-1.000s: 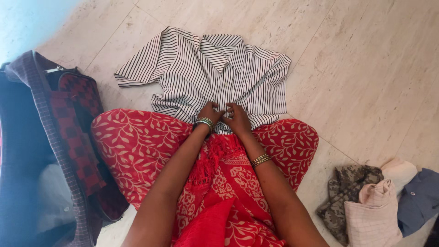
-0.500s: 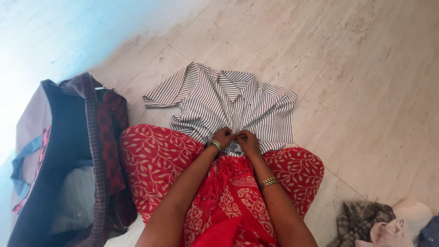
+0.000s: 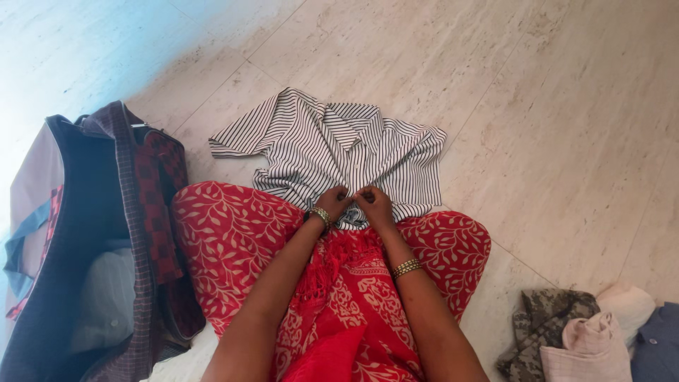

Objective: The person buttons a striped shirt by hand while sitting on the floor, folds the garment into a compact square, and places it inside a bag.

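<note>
A black-and-white striped shirt [image 3: 332, 152] lies spread on the pale stone floor, collar away from me, one sleeve out to the left. My left hand [image 3: 334, 201] and my right hand [image 3: 373, 203] meet at the shirt's front near its lower edge, fingers pinched on the cloth at the button line. Both wrists wear bangles. My knees in red leaf-patterned cloth [image 3: 240, 240] lie just below the shirt's hem.
An open dark bag [image 3: 78, 247] with checked lining and a pale garment inside stands at my left. A heap of clothes [image 3: 587, 332], camouflage, pale pink check and blue, lies at the lower right. Stone floor tiles [image 3: 552, 127] stretch beyond the shirt.
The view shifted as my head moved, from close over the shirt to farther back. My hands have drawn closer together on the shirt's front.
</note>
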